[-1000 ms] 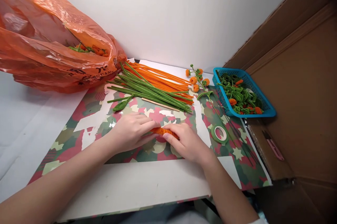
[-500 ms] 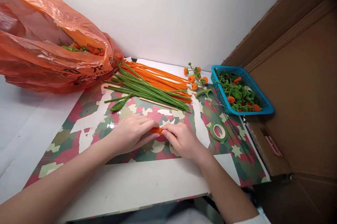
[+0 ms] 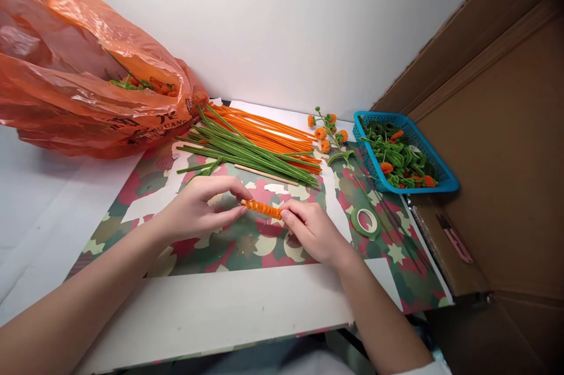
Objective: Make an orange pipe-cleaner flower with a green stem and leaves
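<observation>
A coiled orange pipe cleaner [image 3: 264,208] stretches between my two hands, its loops showing in a row. My left hand [image 3: 205,207] pinches its left end between thumb and fingertips, where a pale tip sticks out. Thumb and fingers of my right hand [image 3: 311,228] close on the other end and hide it. Just beyond lie straight green pipe cleaners [image 3: 251,154] and orange pipe cleaners [image 3: 264,128]. A thin wooden stick [image 3: 267,174] rests along the near side of the green bundle. Partly behind my left hand is a green leaf piece [image 3: 205,170].
At the left stands an orange plastic bag [image 3: 88,104] with flower pieces inside. A blue basket [image 3: 447,178] of green and orange pieces sits at the right. Near my right hand are green tape [image 3: 365,221] and a finished flower stem [image 3: 328,131]. A pink-handled cutter [image 3: 456,240] lies farther right.
My left hand has slid left and opened out to a fingertip pinch, so much more of the orange coil shows. My right hand has barely moved.
</observation>
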The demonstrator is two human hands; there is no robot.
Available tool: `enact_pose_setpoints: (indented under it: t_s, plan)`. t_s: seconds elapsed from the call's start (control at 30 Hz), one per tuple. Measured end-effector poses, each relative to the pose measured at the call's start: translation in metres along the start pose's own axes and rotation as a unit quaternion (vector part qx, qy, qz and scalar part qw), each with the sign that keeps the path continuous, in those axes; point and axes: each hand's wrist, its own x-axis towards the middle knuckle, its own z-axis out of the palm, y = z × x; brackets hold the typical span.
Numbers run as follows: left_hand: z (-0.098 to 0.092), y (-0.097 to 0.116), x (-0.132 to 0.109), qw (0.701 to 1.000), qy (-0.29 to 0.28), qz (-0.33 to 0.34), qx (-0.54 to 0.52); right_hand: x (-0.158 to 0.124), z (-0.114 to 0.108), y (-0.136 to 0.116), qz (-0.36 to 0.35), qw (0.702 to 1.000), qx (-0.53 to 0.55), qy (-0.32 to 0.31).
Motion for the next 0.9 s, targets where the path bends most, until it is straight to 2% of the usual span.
enact_pose_setpoints:
  t_s: [0.17,0.33,0.53,0.73,0.9]
  plan:
    - [0.006,-0.002,-0.002,1.000,0.009,-0.005,-0.008,0.001,0.000,-0.001,-0.005,1.000,-0.005,0.001]
    - [0.012,-0.003,-0.004,0.999,-0.008,0.045,0.024,0.002,0.003,-0.002,-0.009,1.000,-0.012,0.002]
    - [0.025,0.005,-0.006,0.988,-0.034,0.098,0.112,0.002,0.008,-0.002,-0.038,0.998,-0.043,0.000]
    - [0.033,0.012,-0.006,0.983,-0.082,0.054,0.156,0.002,0.009,-0.002,-0.062,0.996,-0.052,-0.024]
    - [0.034,0.013,-0.004,0.983,-0.093,0.044,0.149,0.002,0.011,-0.001,-0.092,0.985,-0.147,0.000]
